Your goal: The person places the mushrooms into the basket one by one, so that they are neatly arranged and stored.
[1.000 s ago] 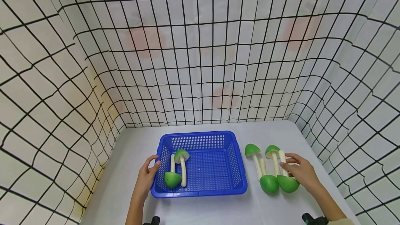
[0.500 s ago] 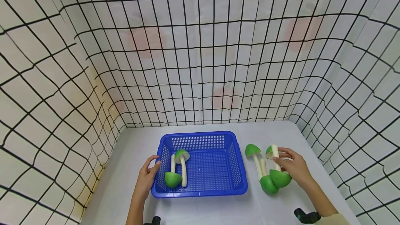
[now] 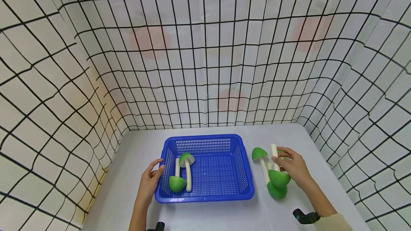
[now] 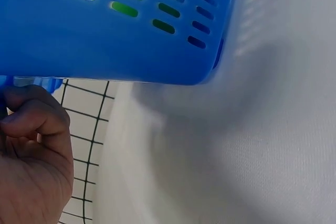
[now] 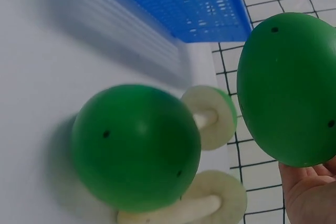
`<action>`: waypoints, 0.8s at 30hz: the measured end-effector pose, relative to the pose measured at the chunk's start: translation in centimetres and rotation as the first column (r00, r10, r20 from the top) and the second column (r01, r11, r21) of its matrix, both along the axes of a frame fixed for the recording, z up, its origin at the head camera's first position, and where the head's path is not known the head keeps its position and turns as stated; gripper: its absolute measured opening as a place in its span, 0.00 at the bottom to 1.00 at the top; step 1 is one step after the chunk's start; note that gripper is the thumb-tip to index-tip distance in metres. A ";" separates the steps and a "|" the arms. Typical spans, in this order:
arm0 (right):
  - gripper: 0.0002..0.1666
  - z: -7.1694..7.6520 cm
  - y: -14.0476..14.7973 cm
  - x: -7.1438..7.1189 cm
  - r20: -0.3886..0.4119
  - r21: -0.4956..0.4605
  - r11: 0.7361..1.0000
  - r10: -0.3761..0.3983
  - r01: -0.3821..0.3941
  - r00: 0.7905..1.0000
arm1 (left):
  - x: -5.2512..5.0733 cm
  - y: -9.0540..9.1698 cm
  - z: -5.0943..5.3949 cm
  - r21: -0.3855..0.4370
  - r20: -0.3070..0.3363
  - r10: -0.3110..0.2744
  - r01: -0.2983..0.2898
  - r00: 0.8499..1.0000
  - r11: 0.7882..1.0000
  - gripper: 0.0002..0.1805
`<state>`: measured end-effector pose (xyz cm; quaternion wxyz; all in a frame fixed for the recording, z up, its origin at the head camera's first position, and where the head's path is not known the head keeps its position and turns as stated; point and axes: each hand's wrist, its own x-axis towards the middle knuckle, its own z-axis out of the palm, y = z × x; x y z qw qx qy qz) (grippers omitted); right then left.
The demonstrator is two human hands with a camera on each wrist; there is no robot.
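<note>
My right hand [image 3: 293,165] pinches the white stem of a green-capped mushroom [image 3: 279,178], holding it cap-down above the other mushrooms on the right. In the right wrist view that mushroom's cap [image 5: 291,90] fills the right side, above the fingers. Below it lies another green cap [image 3: 277,190]; a mushroom [image 3: 258,153] with its cap at the far end lies to the left, and one more is partly hidden behind my hand. My left hand [image 3: 149,181] grips the left rim of the blue basket [image 3: 205,199]. Two mushrooms [image 3: 177,184] lie in the basket's left part.
A white table surface [image 3: 205,216] extends around the basket. Black netting [image 3: 205,63] over white sheeting rises behind and at both sides. Dark wrist-worn devices [image 3: 305,216] show near the bottom edge.
My right hand has lifted its mushroom from the right end of the group and carried it left, over the neighbouring ones. My left hand and the basket have stayed in place.
</note>
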<state>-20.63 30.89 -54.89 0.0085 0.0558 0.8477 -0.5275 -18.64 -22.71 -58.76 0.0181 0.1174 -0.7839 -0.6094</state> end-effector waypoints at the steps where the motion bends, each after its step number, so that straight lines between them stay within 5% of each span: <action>1: 0.42 0.1 -0.2 -0.1 -0.002 -0.009 1.000 0.004 -0.004 1.000 | 0.0 0.0 0.0 -0.013 -0.001 0.005 -0.005 1.000 1.000 0.27; 24: 0.39 2.4 -5.1 -1.5 -0.037 -0.166 0.983 0.079 -0.084 0.996 | 0.2 -0.2 -0.2 0.042 0.053 -0.014 0.012 0.998 0.999 0.29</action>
